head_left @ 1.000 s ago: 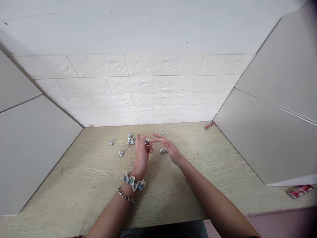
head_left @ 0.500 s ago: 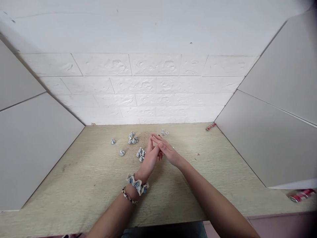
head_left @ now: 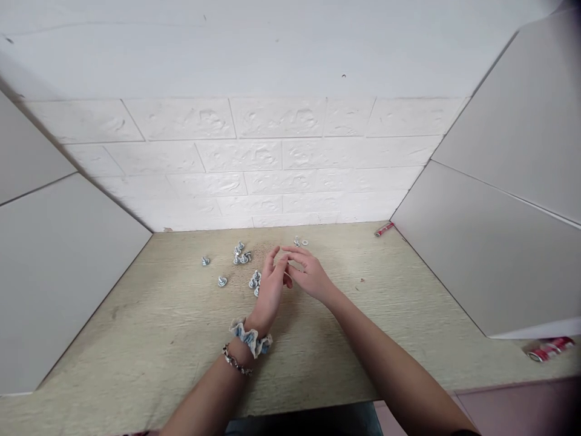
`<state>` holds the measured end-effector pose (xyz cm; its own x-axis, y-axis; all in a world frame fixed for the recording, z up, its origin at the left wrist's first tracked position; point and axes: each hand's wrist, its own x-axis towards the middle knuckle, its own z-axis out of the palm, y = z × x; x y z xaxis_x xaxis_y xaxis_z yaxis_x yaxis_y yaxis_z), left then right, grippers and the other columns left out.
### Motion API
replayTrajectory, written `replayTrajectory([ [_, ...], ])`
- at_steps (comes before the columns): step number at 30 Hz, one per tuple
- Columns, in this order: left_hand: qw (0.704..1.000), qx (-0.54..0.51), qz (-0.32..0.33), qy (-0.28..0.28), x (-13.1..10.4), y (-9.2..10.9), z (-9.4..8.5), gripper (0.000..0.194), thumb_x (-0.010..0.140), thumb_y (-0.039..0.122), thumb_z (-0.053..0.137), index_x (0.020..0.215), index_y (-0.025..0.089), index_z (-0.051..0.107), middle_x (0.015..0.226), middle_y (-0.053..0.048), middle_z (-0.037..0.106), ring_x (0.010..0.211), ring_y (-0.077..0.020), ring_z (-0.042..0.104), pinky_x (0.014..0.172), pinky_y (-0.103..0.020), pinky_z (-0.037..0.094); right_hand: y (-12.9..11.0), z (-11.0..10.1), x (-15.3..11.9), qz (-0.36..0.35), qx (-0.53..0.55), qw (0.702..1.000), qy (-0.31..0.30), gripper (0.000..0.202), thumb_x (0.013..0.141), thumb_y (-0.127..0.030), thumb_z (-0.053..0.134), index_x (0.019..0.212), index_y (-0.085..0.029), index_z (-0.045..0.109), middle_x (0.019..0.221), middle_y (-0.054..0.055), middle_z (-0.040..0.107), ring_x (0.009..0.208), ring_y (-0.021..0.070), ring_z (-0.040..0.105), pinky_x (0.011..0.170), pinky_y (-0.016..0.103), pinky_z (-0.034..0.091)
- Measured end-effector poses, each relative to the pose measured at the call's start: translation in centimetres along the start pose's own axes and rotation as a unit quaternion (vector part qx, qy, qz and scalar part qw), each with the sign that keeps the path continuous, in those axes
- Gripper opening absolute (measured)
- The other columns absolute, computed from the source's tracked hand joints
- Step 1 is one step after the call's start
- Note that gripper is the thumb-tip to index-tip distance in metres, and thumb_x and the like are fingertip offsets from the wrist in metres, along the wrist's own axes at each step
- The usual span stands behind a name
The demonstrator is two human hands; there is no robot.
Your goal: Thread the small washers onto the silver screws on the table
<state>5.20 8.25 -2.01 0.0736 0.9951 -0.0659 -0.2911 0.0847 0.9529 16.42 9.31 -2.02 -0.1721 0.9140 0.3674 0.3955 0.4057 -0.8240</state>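
Over the middle of the table, my left hand (head_left: 273,281) and my right hand (head_left: 312,275) meet at their fingertips. The fingers of both are curled together, and whatever sits between them is hidden. Just left of my left hand stands a cluster of bolts with washers (head_left: 254,280), partly covered by that hand. Farther back is another group of bolts (head_left: 240,254). Single bolts lie to the left, one bolt (head_left: 206,261) and a nearer bolt (head_left: 222,281). Beyond my fingertips are a small bolt (head_left: 296,241) and a flat washer (head_left: 305,243).
The wooden table (head_left: 399,315) ends at a white brick-patterned wall (head_left: 281,154). Grey panels stand on the left (head_left: 68,272) and right (head_left: 490,254). A red can (head_left: 384,229) lies in the far right corner, another red can (head_left: 550,349) near the right front edge.
My right hand's fingers have shifted slightly and are more bent, and my left fingers have parted a little at the tips. The view has moved slightly.
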Motion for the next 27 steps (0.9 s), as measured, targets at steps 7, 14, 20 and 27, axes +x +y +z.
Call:
replayTrajectory([
  [7, 0.999, 0.007, -0.001, -0.034, -0.6, 0.7, 0.4, 0.050, 0.079, 0.042, 0.057, 0.119, 0.020, 0.038, 0.053, 0.007, 0.036, 0.046, -0.0061, 0.032, 0.044, -0.016, 0.026, -0.6, 0.2, -0.3, -0.001, -0.028, 0.985, 0.171, 0.011, 0.076, -0.023, 0.056, 0.077, -0.019, 0.066, 0.085, 0.004, 0.055, 0.086, 0.0170, 0.052, 0.076, 0.031, 0.043],
  [14, 0.983, -0.096, -0.026, -0.154, -1.0, 1.7, -0.1, 0.026, 0.075, 0.025, 0.057, 0.097, 0.020, 0.043, 0.048, 0.011, 0.019, 0.040, -0.0040, 0.013, 0.042, -0.017, 0.016, -0.6, -0.1, -0.4, 0.009, 0.062, 0.985, 0.161, 0.019, 0.081, -0.033, 0.054, 0.075, -0.018, 0.064, 0.068, 0.000, 0.057, 0.062, 0.0115, 0.050, 0.058, 0.024, 0.040],
  [20, 0.968, -0.167, -0.037, -0.186, -1.0, 2.2, -0.6, 0.019, 0.074, 0.025, 0.055, 0.089, 0.018, 0.046, 0.049, 0.010, 0.021, 0.037, -0.0031, 0.011, 0.040, -0.017, 0.012, -1.1, 0.3, -0.6, 0.016, 0.033, 0.991, 0.126, 0.023, 0.081, -0.036, 0.053, 0.075, -0.018, 0.066, 0.066, 0.000, 0.061, 0.060, 0.0116, 0.052, 0.056, 0.023, 0.039],
  [27, 0.978, -0.171, -0.054, -0.110, -0.4, 2.1, -0.5, 0.020, 0.072, 0.033, 0.056, 0.081, 0.017, 0.047, 0.048, 0.009, 0.024, 0.035, -0.0034, 0.014, 0.038, -0.018, 0.015, -0.7, 0.5, -0.5, 0.045, 0.027, 0.993, 0.107, 0.023, 0.080, -0.035, 0.053, 0.078, -0.017, 0.066, 0.065, 0.000, 0.062, 0.058, 0.0113, 0.053, 0.056, 0.022, 0.040],
])
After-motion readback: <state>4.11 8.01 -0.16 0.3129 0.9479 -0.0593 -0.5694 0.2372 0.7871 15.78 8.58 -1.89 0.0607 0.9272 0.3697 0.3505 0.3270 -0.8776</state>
